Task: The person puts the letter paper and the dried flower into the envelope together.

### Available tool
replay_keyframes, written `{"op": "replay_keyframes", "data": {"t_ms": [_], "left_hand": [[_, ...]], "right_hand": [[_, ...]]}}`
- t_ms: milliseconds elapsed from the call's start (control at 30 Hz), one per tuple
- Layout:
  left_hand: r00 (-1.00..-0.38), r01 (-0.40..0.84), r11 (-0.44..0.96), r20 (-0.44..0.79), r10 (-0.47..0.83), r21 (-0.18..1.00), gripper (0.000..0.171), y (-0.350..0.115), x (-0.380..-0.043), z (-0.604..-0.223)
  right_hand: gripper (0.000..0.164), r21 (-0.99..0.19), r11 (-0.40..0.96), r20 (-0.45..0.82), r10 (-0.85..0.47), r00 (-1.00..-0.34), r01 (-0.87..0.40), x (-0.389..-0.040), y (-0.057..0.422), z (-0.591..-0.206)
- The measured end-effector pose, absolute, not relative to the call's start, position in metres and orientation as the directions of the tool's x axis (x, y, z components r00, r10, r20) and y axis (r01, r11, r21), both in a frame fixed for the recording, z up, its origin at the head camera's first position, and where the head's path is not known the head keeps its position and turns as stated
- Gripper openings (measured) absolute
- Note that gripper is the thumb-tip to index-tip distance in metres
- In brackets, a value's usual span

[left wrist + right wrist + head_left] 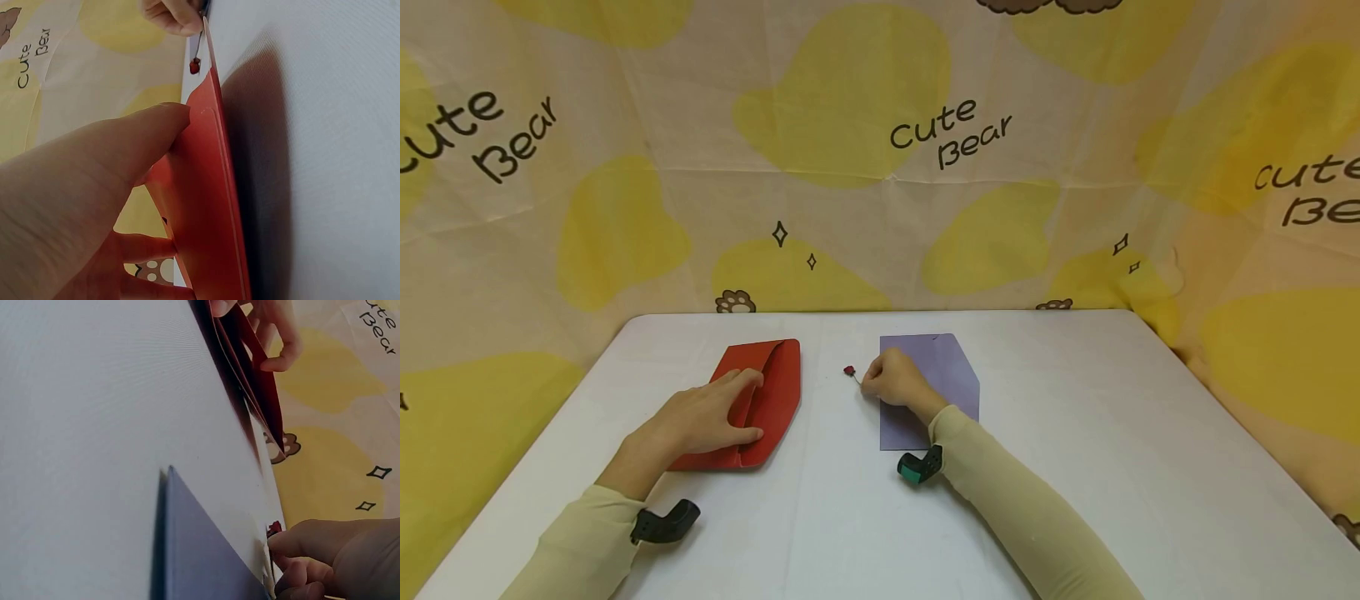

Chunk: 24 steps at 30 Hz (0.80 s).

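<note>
My left hand (711, 417) spans the red envelope (782, 392), with thumb and fingers set apart beside its mouth. In the left wrist view, the thumb (169, 119) touches the red paper and the other fingers reach its far side. The envelope's front panel bulges up a little. Between the fingertips of my right hand (898, 379) is the thin stem of a small artificial red rose (849, 371), its bloom pointing left. This hand is above the left part of a purple envelope (936, 375), which lies on the table and is partly covered by the forearm.
Both envelopes lie on a white table (827, 533), red at left and purple right of centre. A yellow-patterned cloth (850, 100) hangs behind the table and along its sides. Each wrist carries a black camera mount (666, 523).
</note>
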<state>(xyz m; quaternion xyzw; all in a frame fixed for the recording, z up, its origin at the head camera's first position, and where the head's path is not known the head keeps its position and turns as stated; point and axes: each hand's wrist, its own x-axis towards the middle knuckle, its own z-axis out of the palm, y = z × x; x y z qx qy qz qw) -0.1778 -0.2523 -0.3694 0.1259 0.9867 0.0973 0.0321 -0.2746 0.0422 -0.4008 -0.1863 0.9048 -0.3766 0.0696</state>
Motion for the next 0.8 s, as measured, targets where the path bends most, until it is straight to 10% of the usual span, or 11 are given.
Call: {"op": "replay_keyframes", "data": {"t_ms": [800], "left_hand": [[-0.966, 0.241, 0.95, -0.044, 0.255, 0.199, 0.069, -0.2526, -0.1771, -0.3678]], "right_hand": [[0.011, -0.631, 0.706, 0.003, -0.412, -0.911, -0.322, -0.2733, 0.0437, -0.3974]]}}
